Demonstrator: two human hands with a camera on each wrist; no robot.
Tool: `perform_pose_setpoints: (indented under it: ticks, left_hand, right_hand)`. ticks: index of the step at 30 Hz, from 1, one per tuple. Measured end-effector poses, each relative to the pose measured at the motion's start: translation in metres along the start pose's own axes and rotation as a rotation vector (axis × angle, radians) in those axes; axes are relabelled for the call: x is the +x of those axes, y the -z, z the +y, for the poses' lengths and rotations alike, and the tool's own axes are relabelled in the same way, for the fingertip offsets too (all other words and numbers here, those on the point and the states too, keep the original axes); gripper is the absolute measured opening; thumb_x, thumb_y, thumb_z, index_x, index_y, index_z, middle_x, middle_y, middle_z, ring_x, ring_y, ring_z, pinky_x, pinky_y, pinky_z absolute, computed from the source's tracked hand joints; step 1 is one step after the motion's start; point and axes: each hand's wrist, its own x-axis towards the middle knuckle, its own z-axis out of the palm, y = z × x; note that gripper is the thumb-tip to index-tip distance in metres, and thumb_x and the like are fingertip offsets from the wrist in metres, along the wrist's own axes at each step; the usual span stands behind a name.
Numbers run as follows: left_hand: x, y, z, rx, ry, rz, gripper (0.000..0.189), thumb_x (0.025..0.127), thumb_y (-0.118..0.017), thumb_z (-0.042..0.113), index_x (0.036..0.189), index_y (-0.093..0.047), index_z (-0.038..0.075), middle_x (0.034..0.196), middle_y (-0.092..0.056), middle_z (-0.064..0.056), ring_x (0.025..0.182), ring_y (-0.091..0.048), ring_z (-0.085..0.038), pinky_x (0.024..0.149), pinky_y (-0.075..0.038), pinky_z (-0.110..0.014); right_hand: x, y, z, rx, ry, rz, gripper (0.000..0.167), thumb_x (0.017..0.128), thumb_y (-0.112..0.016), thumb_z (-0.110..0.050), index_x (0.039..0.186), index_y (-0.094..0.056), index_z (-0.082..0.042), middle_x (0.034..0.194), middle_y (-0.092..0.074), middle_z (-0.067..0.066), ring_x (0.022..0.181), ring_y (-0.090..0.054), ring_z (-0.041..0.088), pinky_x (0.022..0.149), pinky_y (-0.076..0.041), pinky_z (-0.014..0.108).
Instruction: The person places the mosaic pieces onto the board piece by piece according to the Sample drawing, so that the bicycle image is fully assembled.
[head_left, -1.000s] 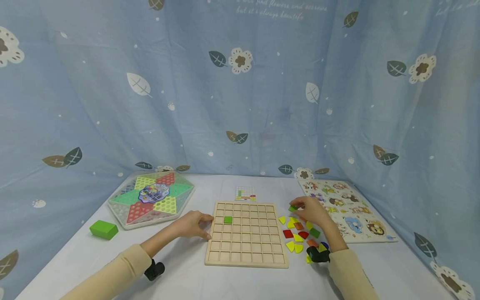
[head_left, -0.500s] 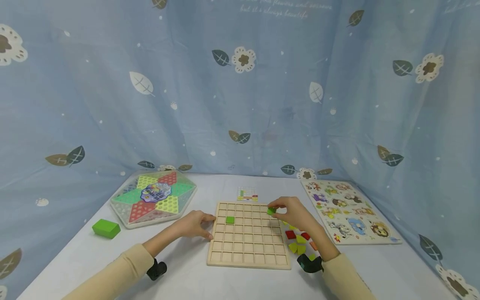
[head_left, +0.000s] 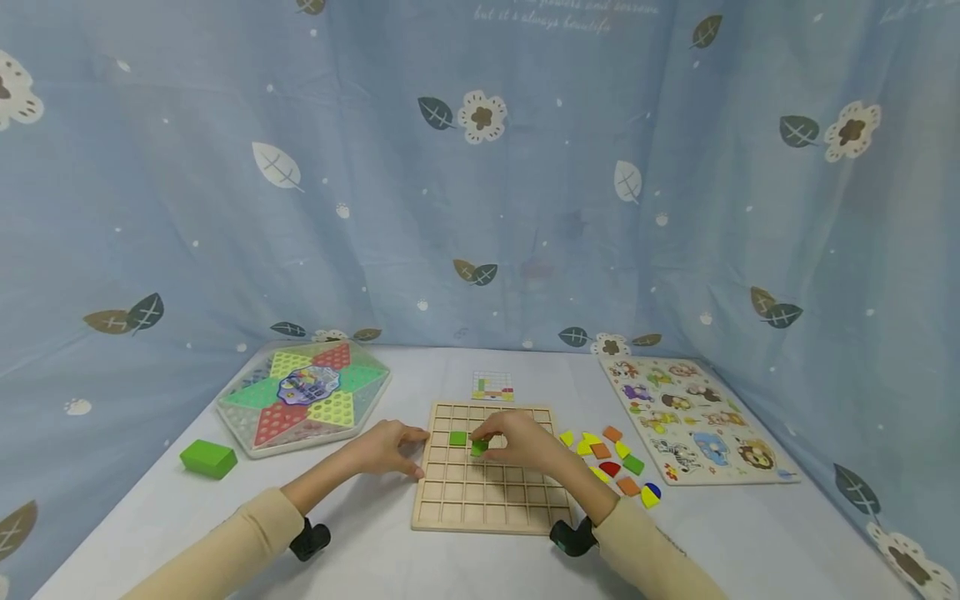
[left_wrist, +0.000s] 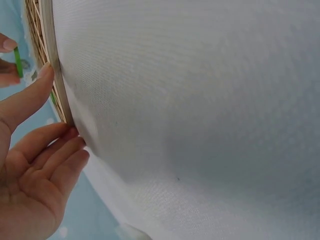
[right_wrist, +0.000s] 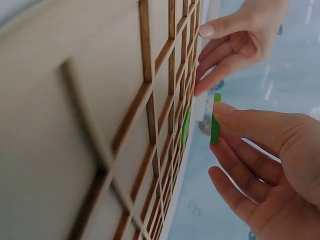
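Over the wooden grid board [head_left: 453, 492], my right hand [head_left: 525, 442] pinches a small green square tile [head_left: 480, 448] between thumb and fingers. In the right wrist view this tile [right_wrist: 215, 120] is edge-on and held above the grid. Another green square tile [head_left: 457, 438] lies in a cell of the board, just left of the held one. At the board's left edge rests my left hand [head_left: 386, 448], its thumb and fingertips touching the side. The left wrist view shows that hand's fairly straight fingers [left_wrist: 62, 155] against the board's rim [left_wrist: 56, 65].
Loose yellow, orange, red, green and blue pieces [head_left: 611, 468] lie right of the board. Behind it is a small pattern card [head_left: 492, 386]. A hexagonal Chinese checkers set [head_left: 307, 392] and a green block [head_left: 208, 459] are at left, an animal puzzle board [head_left: 697, 421] at right.
My right hand has carried the green square tile leftward from the loose pieces to over the board, beside the tile in the grid. The left hand has stayed at the board's edge.
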Motion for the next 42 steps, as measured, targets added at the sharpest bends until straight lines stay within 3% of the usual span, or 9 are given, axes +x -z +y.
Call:
perform_pose_setpoints:
  ticks: [8, 18, 21, 32, 42]
  left_hand:
    - [0.0, 0.001, -0.002, 0.023, -0.032, -0.002, 0.064, 0.074, -0.084, 0.025, 0.124, -0.061, -0.007, 0.125, -0.061, -0.02, 0.117, -0.055, -0.041, 0.095, -0.045, -0.052]
    - [0.001, 0.001, -0.002, 0.027, -0.028, -0.006, 0.063, 0.074, -0.084, 0.025, 0.124, -0.062, -0.006, 0.125, -0.061, -0.02, 0.117, -0.055, -0.041, 0.095, -0.045, -0.052]
    - [0.001, 0.001, -0.002, 0.026, -0.026, -0.008, 0.063, 0.074, -0.084, 0.026, 0.124, -0.061, -0.006, 0.126, -0.061, -0.02, 0.117, -0.055, -0.041, 0.095, -0.045, -0.052]
    - [0.0, 0.0, -0.002, 0.016, -0.034, -0.002, 0.063, 0.074, -0.084, 0.025, 0.124, -0.061, -0.007, 0.126, -0.061, -0.02, 0.117, -0.055, -0.042, 0.095, -0.045, -0.053]
    - [0.001, 0.0, 0.0, 0.014, -0.027, -0.004, 0.062, 0.073, -0.085, 0.023, 0.123, -0.062, -0.007, 0.124, -0.062, -0.02, 0.114, -0.057, -0.041, 0.093, -0.046, -0.052]
  right_hand:
    - [0.025, -0.014, -0.008, 0.017, -0.054, -0.054, 0.023, 0.083, -0.076, -0.006, 0.106, -0.074, -0.006, 0.101, -0.071, 0.001, 0.091, -0.065, 0.013, 0.079, -0.054, 0.029]
    - [0.033, -0.02, -0.01, 0.019, -0.081, -0.095, 0.023, 0.081, -0.077, -0.006, 0.104, -0.074, -0.005, 0.1, -0.072, 0.001, 0.089, -0.065, 0.013, 0.077, -0.052, 0.023]
    - [0.033, -0.021, -0.01, 0.012, -0.083, -0.1, 0.023, 0.081, -0.077, -0.006, 0.104, -0.074, -0.006, 0.1, -0.072, 0.001, 0.089, -0.065, 0.013, 0.075, -0.051, 0.02]
    - [0.03, -0.02, -0.011, 0.035, -0.062, -0.102, 0.023, 0.082, -0.075, -0.003, 0.105, -0.073, -0.003, 0.101, -0.072, 0.005, 0.091, -0.066, 0.016, 0.08, -0.053, 0.028]
    - [0.009, -0.01, -0.017, 0.04, -0.081, -0.05, 0.022, 0.086, -0.072, -0.006, 0.107, -0.073, -0.002, 0.104, -0.072, 0.007, 0.097, -0.066, 0.019, 0.083, -0.053, 0.031]
